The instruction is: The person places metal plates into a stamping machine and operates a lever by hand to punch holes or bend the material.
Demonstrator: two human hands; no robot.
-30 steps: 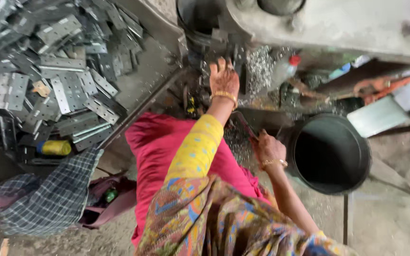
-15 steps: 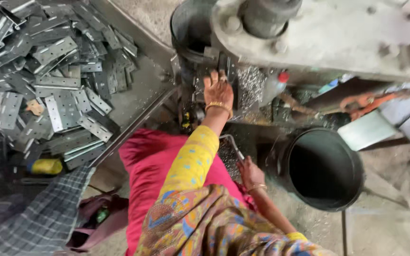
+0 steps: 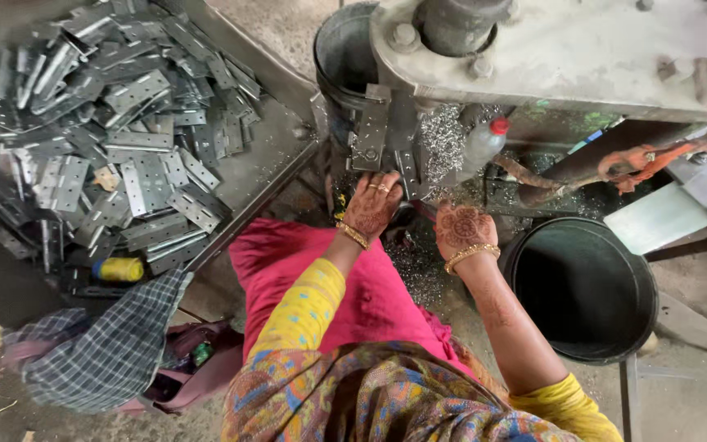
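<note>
My left hand (image 3: 372, 206), with rings and a gold bangle, reaches forward under the grey press machine (image 3: 566, 49). Its fingertips rest against a perforated metal plate (image 3: 407, 170) at the machine's foot; whether they grip it is unclear. My right hand (image 3: 461, 227), also with a bangle, is just to the right, back up, its fingers tucked toward the machine and hidden. Metal shavings (image 3: 442, 147) lie around both hands. My pink-clothed lap (image 3: 370, 295) is below them.
A big heap of perforated metal plates (image 3: 124, 139) fills a tray on the left, with a yellow spool (image 3: 120, 269) at its near edge. A black bucket (image 3: 583, 286) stands at the right, a plastic bottle with a red cap (image 3: 483, 143) by the machine, and a checked cloth (image 3: 100, 352) at lower left.
My right hand has moved from beside the bucket up to the machine's foot, next to my left hand. My left hand has stayed at the machine. The view has shifted closer.
</note>
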